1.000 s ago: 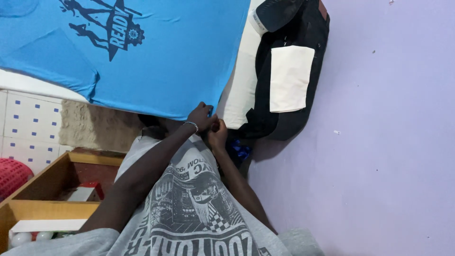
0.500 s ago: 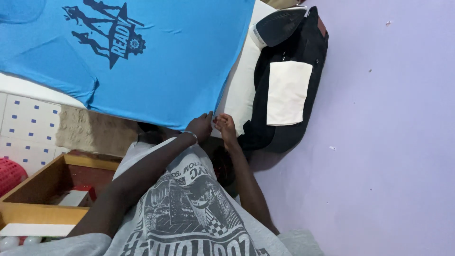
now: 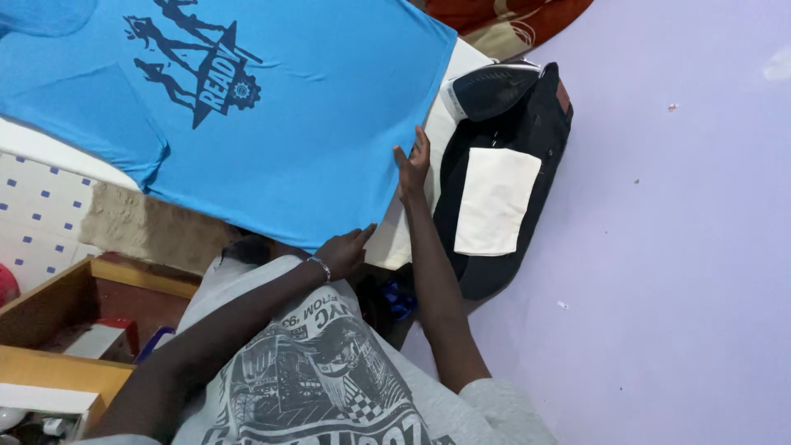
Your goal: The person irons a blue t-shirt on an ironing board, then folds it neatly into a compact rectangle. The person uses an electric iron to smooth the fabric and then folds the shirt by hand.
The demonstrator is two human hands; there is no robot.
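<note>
Blue T-shirt (image 3: pixel 272 107) lies spread flat over the upper left and centre of the frame, on a white padded surface (image 3: pixel 49 152). A dark printed graphic sits on the shirt near the top left.

Left hand (image 3: pixel 344 251), with a metal bracelet (image 3: pixel 320 266) at the wrist, is at the shirt's lower edge, just below frame centre. Fingers curl around the hem and the thumb points up toward the cloth; it grips the hem.

Right hand (image 3: pixel 412 169) is higher, right of centre, on the shirt's right edge. Fingers are extended and laid flat against the fabric edge; open, pressing, not clenched. Whether any fingertip hooks under the edge, I cannot tell.

Both forearms rise from the bottom of the frame over a grey printed T-shirt (image 3: pixel 321 371) worn by the person.

Just right of the right hand: a clothes iron (image 3: pixel 488 89) resting on its side, soleplate facing the camera, against a black garment (image 3: pixel 535 132) with a cream rectangular patch (image 3: pixel 496 202).

Lilac floor (image 3: pixel 676 247) fills the right side. Wooden drawer (image 3: pixel 58 330) with small items inside at lower left. Red and tan patterned cloth (image 3: pixel 503 21) at the top edge.
</note>
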